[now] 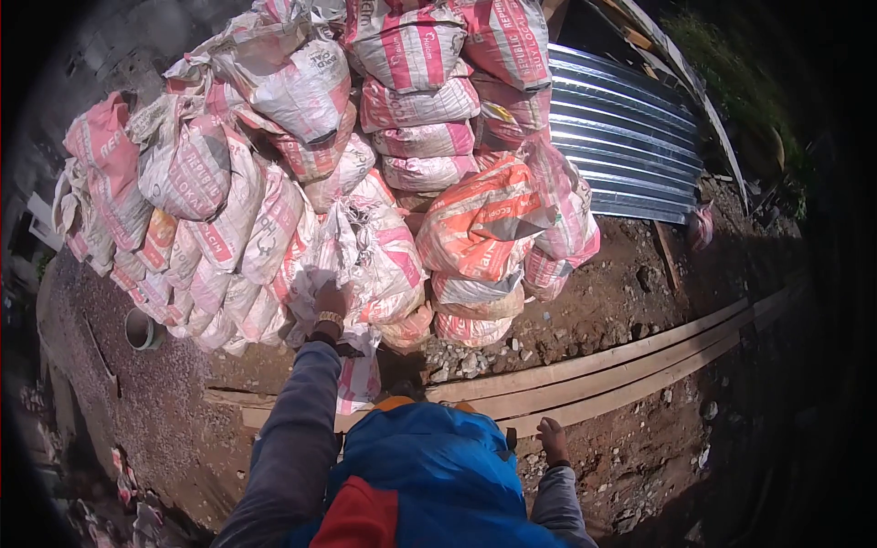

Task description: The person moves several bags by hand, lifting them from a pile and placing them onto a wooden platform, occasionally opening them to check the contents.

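My left arm stretches forward, and my left hand (332, 298) grips the folds of a white and pink woven sack (388, 260) at the front of a stack. The fingertips are partly lost in the bunched fabric. A smaller pink and white sack (360, 374) lies below that wrist, near my feet. My right hand (551, 441) hangs low at my right side, above the wooden planks (594, 374). Its fingers look curled, with nothing visible in them. An orange and white sack (484, 219) sits on other sacks to the right of my left hand.
Many filled sacks (247, 201) are piled high ahead and to the left. Corrugated metal sheets (621, 137) lean at the right. A bucket (142, 329) stands beside a gravel heap (155, 402). Loose stones (470, 363) lie in front of the sacks on uneven dirt.
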The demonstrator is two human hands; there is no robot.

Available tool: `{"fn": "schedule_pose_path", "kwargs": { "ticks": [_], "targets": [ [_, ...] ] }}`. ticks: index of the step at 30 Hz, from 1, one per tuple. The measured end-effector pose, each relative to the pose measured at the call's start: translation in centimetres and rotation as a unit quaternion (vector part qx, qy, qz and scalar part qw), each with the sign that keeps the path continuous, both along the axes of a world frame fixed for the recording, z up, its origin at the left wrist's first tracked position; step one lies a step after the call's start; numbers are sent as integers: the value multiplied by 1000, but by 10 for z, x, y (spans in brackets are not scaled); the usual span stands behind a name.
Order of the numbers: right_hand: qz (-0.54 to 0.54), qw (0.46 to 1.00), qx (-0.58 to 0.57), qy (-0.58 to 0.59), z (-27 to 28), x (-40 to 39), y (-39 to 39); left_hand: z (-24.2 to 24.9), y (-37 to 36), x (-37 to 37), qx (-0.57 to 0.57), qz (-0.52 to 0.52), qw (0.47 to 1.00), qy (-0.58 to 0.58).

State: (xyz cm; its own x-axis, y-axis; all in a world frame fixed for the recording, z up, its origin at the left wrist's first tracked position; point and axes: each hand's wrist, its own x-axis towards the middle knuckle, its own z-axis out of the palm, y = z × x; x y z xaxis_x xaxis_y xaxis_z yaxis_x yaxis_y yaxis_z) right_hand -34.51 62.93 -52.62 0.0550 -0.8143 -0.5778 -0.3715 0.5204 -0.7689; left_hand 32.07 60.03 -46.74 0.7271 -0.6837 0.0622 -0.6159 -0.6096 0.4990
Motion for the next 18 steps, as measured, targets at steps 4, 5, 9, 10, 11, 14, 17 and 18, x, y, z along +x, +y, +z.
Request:
{"fn": "schedule_pose_path", "kwargs": {
  "ticks": [4, 5, 9, 10, 11, 14, 17, 18],
  "targets": [
    [-27, 999, 34, -10, 4, 15, 21, 51, -18, 28, -137, 117, 915, 362],
    [-33, 998, 52, -17, 3, 21, 27, 94, -23, 20, -297, 196, 802, 480],
    [-66, 996, 56, -32, -1, 56, 44, 97, -39, 86, -437, 195, 646, 594],
    [-73, 994, 62, -51, 2, 65, 45, 89, -45, 96, -446, 183, 638, 601],
    [-82, 993, 63, -48, 4, 76, 46, 84, -50, 99, -448, 167, 644, 597],
    [-38, 999, 14, -6, 14, 104, 46, 72, -67, 92, -431, 79, 704, 559],
    [-30, 999, -9, 12, 35, 123, 50, 52, -85, 87, -330, -88, 827, 446],
    [-35, 999, 9, 29, 40, 126, 50, 61, -79, 72, -169, -162, 933, 274]
  ]
}}
